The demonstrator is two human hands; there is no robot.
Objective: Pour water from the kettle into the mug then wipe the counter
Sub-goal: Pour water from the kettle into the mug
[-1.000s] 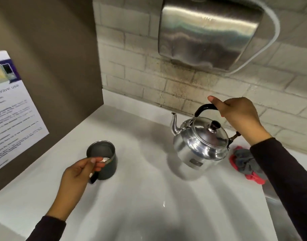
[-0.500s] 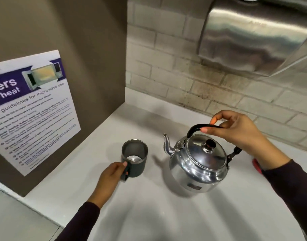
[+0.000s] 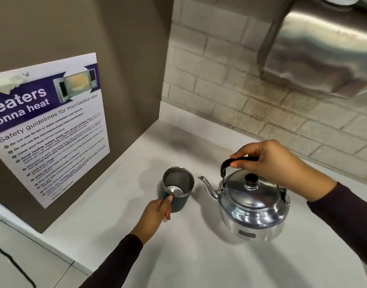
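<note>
A shiny steel kettle (image 3: 253, 206) with a black handle and black lid knob stands upright on the white counter (image 3: 199, 256), spout pointing left. My right hand (image 3: 276, 163) grips the black handle from above. Just left of the spout stands a dark grey mug (image 3: 179, 189) with a steel inside, upright. My left hand (image 3: 156, 213) holds the mug's near side, thumb up at the rim. Spout tip and mug rim are a short gap apart.
A brown side panel (image 3: 126, 59) with a microwave safety poster (image 3: 47, 125) walls off the counter's left. A brick wall runs behind, with a steel dispenser (image 3: 324, 53) mounted above the kettle. The counter's left edge drops to a tiled floor (image 3: 22, 256).
The view has swung left, so the red and grey cloth has left the frame. Kettle and mug now stand closer together, spout near the mug; both hands keep their grips.
</note>
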